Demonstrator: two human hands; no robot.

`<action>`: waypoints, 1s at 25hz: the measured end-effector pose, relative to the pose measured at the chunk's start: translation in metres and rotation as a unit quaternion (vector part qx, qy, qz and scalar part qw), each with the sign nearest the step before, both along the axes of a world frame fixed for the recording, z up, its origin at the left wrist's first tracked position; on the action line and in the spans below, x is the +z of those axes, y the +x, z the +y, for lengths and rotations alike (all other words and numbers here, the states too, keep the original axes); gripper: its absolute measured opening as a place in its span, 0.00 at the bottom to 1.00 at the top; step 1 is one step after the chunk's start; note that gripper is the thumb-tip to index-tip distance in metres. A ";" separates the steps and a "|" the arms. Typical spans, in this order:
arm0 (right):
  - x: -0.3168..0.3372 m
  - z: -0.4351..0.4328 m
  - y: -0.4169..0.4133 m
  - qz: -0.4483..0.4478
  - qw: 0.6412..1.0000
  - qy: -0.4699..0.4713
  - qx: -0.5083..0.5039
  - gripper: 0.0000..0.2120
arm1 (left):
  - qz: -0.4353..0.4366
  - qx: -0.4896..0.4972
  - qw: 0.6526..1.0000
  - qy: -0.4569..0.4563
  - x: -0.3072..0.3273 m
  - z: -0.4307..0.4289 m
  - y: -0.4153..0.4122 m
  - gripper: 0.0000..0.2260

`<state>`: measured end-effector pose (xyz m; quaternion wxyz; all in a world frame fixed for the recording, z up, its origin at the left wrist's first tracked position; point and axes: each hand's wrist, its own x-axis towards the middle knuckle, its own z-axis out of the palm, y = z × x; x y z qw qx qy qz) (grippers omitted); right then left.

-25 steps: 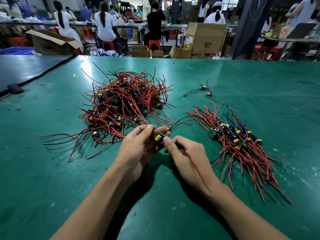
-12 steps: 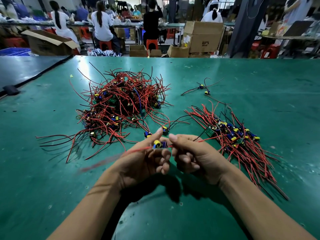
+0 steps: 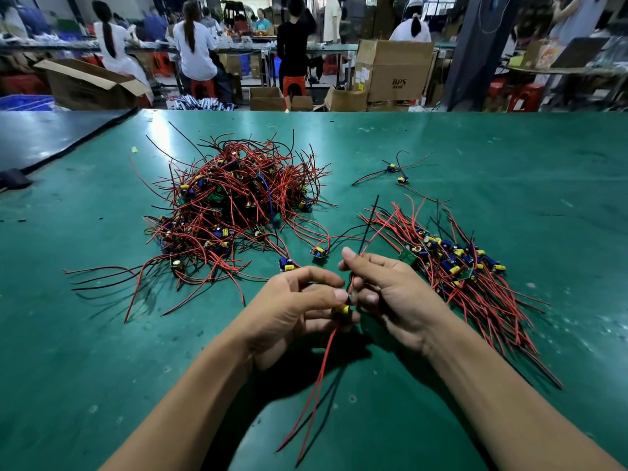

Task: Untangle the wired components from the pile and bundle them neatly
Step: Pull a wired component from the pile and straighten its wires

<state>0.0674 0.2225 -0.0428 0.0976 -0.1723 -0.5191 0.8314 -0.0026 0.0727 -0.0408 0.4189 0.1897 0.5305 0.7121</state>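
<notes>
Pinching one wired component (image 3: 341,311) at frame centre, my left hand (image 3: 289,311) holds it with the lower leads (image 3: 319,379) trailing toward the bottom edge, while my right hand (image 3: 390,294) pinches the upper leads (image 3: 368,236). I see the tangled pile (image 3: 231,205) upper left and the sorted bundle (image 3: 469,277) at right, with green table (image 3: 509,158) showing toward the right edge.

Red-black wires (image 3: 234,212), green table (image 3: 475,158)

Wired component (image 3: 341,311) between left hand (image 3: 289,309) and right hand (image 3: 394,300) — tangled pile (image 3: 231,212) beyond
</notes>
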 end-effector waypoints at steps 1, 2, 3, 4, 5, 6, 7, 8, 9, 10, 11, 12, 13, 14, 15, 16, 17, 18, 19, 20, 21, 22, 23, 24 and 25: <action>-0.001 0.000 0.000 -0.001 1.000 0.009 0.012 0.10 | 0.011 -0.005 1.000 -0.009 0.000 0.000 0.001 0.12; -0.001 0.000 0.001 -0.006 0.999 0.031 0.024 0.10 | 0.022 -0.009 0.999 -0.021 0.000 0.000 0.002 0.12; -0.002 0.000 0.002 -0.014 0.997 0.066 0.033 0.11 | 0.031 -0.010 0.999 -0.033 0.000 0.001 0.004 0.10; -0.003 0.000 0.002 -0.022 0.994 0.103 0.039 0.11 | 0.037 -0.009 0.998 -0.044 0.000 0.002 0.005 0.08; -0.004 -0.001 0.003 -0.029 0.990 0.132 0.041 0.12 | 0.041 -0.001 0.998 -0.053 -0.001 0.003 0.007 0.05; -0.005 -0.001 0.004 -0.035 0.988 0.146 0.040 0.13 | 0.043 0.009 0.997 -0.059 -0.001 0.004 0.008 0.04; -0.005 -0.002 0.005 -0.041 0.987 0.151 0.035 0.14 | 0.047 0.019 0.997 -0.064 -0.002 0.005 0.009 0.04; -0.005 -0.002 0.005 -0.047 0.986 0.160 0.025 0.15 | 0.053 0.024 0.996 -0.065 -0.002 0.006 0.009 0.05; -0.004 -0.002 0.004 -0.051 0.984 0.170 0.009 0.16 | 0.061 0.024 0.996 -0.064 -0.002 0.006 0.008 0.05; -0.004 -0.002 0.003 -0.050 0.984 0.170 -0.010 0.17 | 0.071 0.019 0.995 -0.063 -0.002 0.006 0.008 0.05; -0.003 -0.002 0.002 -0.047 0.987 0.152 -0.033 0.17 | 0.080 0.012 0.995 -0.062 -0.002 0.005 0.008 0.05; -0.003 -0.002 0.001 -0.043 0.990 0.121 -0.056 0.17 | 0.088 0.002 0.994 -0.061 -0.003 0.005 0.009 0.05; -0.002 -0.001 0.000 -0.041 0.993 0.086 -0.077 0.17 | 0.096 -0.007 0.994 -0.060 -0.003 0.005 0.009 0.05; -0.001 -0.001 -0.001 -0.039 0.993 0.055 -0.092 0.18 | 0.104 -0.015 0.993 -0.060 -0.004 0.005 0.010 0.05; 0.000 0.001 -0.002 -0.039 0.994 0.029 -0.099 0.19 | 0.110 -0.020 0.992 -0.062 -0.004 0.005 0.010 0.05; 0.001 0.002 -0.002 -0.038 0.994 0.010 -0.100 0.19 | 0.112 -0.024 0.991 -0.063 -0.004 0.005 0.010 0.05; 0.001 0.002 -0.002 -0.038 0.994 -0.001 -0.098 0.20 | 0.111 -0.025 0.992 -0.063 -0.004 0.004 0.009 0.05; 0.002 0.003 -0.002 -0.039 0.995 -0.002 -0.094 0.20 | 0.108 -0.024 0.992 -0.061 -0.004 0.004 0.009 0.05; 0.002 0.003 -0.002 -0.039 0.995 0.004 -0.089 0.19 | 0.105 -0.022 0.993 -0.058 -0.004 0.004 0.010 0.05; 0.001 0.001 -0.002 -0.039 0.996 0.013 -0.084 0.19 | 0.105 -0.017 0.993 -0.056 -0.004 0.005 0.010 0.05; 0.000 -0.001 -0.002 -0.039 0.996 0.022 -0.076 0.19 | 0.109 -0.007 0.993 -0.055 -0.005 0.005 0.011 0.05; -0.002 -0.003 -0.002 -0.039 0.997 0.030 -0.063 0.19 | 0.115 0.006 0.992 -0.053 -0.006 0.005 0.012 0.06; -0.003 -0.006 -0.001 -0.041 0.997 0.038 -0.045 0.18 | 0.122 0.022 0.991 -0.050 -0.008 0.006 0.013 0.07; -0.005 -0.008 -0.001 -0.044 0.998 0.048 -0.024 0.18 | 0.130 0.039 0.990 -0.046 -0.009 0.007 0.012 0.08; -0.006 -0.010 0.000 -0.046 0.997 0.058 -0.001 0.17 | 0.139 0.055 0.988 -0.043 -0.010 0.007 0.012 0.09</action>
